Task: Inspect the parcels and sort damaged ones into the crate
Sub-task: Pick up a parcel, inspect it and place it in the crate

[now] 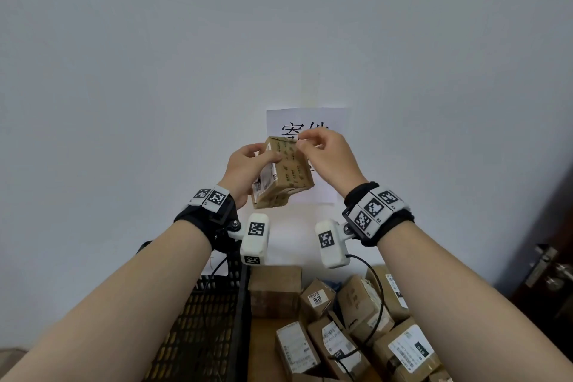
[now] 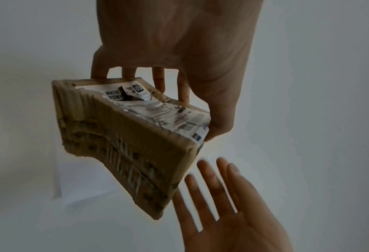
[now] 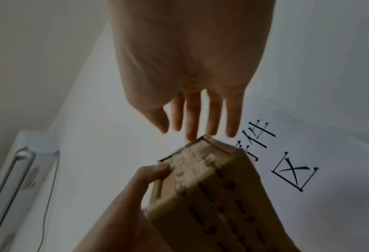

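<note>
left hand (image 1: pixel 248 164): a parcel (image 1: pixel 286 170) is being gripped, raised and tilted before the wall | right hand (image 1: pixel 325 155): fingers relaxed, only tips touching the parcel's top corner | below: crate (image 1: pixel 198 313) standing left of the piled parcels (image 1: pixel 347 319)

Pale wall (image 1: pixel 155 71); paper sign (image 1: pixel 322 192); perhaps door (image 1: pixel 552 257).

wall sign (image 1: pixel 322 121): lower characters hidden behind held parcel (image 1: pixel 286 170) and right hand (image 1: pixel 328 155) | parcel label (image 2: pixel 157 109): torn, print too blurred to read | crate (image 1: pixel 201 319): cut off at bottom edge | door handle (image 1: pixel 548 267): clipped at right edge
</note>
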{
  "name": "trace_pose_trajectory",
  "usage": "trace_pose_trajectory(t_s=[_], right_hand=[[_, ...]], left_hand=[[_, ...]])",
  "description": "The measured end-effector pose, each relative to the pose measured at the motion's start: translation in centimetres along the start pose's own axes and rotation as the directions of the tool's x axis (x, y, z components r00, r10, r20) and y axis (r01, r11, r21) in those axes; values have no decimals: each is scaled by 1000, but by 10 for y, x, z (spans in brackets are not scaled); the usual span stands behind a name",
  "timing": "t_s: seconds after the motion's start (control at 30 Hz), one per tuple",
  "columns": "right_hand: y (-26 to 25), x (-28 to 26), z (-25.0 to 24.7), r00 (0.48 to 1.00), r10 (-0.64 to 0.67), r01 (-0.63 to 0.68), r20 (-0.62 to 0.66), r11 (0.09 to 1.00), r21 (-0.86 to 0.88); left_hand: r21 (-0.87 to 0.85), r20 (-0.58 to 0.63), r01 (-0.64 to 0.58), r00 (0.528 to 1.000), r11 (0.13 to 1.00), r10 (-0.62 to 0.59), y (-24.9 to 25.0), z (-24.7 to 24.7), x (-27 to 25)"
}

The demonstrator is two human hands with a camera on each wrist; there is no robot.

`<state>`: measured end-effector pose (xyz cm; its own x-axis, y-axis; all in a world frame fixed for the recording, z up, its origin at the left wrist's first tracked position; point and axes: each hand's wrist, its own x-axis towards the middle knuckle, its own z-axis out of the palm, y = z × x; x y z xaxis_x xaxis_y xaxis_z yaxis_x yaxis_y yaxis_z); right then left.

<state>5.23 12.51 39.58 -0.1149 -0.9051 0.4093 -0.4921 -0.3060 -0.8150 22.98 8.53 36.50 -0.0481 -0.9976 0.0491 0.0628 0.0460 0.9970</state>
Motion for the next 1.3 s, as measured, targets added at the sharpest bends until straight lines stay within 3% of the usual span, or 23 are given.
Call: trace_pose_trajectory(t_s=[0.07,0.17,0.23,0.33,0.5,0.67,0.87,1.3], right_hand=[[0,3,-2,991,131,-130,-9,991,41],[-3,0,-6,914,368,-390,174,913,118],[-2,-2,-8,881,410,-455,236,870,190],[2,-4,-11,895,393,-442,214,850,287],[10,-5,-10,929,321,-367,184,864,345],[16,-3,-10,938,309,-345,157,871,349],[14,-1,-13,939,332,-343,85,910,234],[21,13,4,978,199,-193,-62,976,100]], left_hand=[[10,16,-71,997,997,71,3,1,-1],[33,71,-190,980,981,187,3,6,-2],[67,104,-227,970,972,220,4,9,-1],[44,139,-204,971,978,196,4,13,3],[15,152,-41,988,999,38,3,18,4],[-44,208,22,978,999,-12,11,18,-4],[52,147,3,989,999,-11,10,18,-4],[106,40,-82,996,991,78,8,20,1]])
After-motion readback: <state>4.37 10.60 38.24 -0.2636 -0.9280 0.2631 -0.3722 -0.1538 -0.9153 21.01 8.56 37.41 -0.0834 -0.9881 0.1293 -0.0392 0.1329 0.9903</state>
